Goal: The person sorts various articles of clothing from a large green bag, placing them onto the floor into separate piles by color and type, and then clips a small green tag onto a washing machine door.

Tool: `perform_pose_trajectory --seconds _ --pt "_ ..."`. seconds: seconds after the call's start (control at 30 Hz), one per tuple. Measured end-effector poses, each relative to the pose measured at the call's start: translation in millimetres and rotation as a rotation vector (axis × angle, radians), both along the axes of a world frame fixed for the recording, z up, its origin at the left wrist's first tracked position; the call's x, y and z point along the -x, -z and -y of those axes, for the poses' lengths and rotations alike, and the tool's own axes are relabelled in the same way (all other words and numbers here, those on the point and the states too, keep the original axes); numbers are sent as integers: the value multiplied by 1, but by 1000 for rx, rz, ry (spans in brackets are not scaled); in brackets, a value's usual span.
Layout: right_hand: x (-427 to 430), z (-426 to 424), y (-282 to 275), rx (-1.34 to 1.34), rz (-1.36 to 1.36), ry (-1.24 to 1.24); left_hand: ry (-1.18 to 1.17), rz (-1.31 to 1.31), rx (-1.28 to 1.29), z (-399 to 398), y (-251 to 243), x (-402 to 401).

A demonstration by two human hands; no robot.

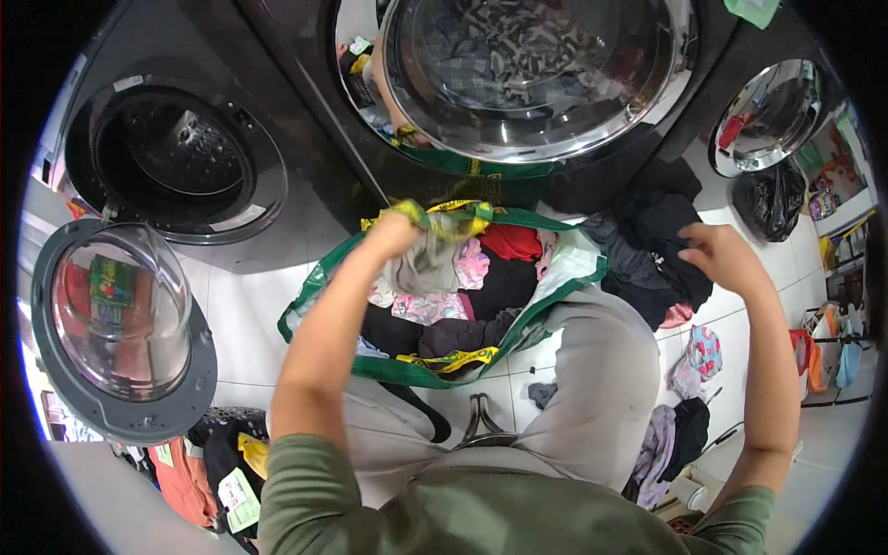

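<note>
My left hand (397,234) is at the far rim of a large green woven bag (319,277), closed around its yellow-and-green strap handle (454,223). Just below it, a blurred grey-beige cloth (424,267) lies in the bag; whether my fingers also touch it is unclear. The bag sits on the floor before my knees. Inside are a red garment (512,241), a pink patterned cloth (430,307) and dark clothes (510,284). My right hand (718,257) hovers with bent fingers at a pile of dark clothes (642,253) right of the bag, nothing visible in it.
A front-loading machine (173,159) at left has its round door (125,333) swung open. Ahead, a closed glass door (527,62) shows laundry inside. A black plastic bag (770,201) stands at right. Tagged clothes (184,479) lie at lower left, loose garments (655,451) at lower right.
</note>
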State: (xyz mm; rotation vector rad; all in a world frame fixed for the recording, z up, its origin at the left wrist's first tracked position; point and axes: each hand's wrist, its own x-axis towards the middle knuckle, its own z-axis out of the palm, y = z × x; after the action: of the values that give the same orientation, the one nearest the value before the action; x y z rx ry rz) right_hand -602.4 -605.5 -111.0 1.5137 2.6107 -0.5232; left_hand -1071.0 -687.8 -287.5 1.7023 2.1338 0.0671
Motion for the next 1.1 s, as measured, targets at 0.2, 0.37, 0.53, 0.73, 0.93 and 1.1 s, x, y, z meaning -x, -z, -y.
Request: perform_pose_trajectory --seconds 0.2,0.37,0.53,0.73,0.93,1.1 --pt "99 46 -15 148 -607 -167 7 635 -609 51 -189 -44" --pt "181 77 6 59 -777 -372 -62 426 -850 81 -290 -68" --pt "147 73 -63 -289 -604 -143 -226 -186 -722 111 -307 6" --pt "60 30 -180 -610 -629 110 -241 659 -516 132 -326 -7" --pt "151 86 -142 -79 -971 -292 407 576 -803 97 -351 -96" --pt "174 95 -113 -161 -611 -248 420 225 -845 83 -390 -90"
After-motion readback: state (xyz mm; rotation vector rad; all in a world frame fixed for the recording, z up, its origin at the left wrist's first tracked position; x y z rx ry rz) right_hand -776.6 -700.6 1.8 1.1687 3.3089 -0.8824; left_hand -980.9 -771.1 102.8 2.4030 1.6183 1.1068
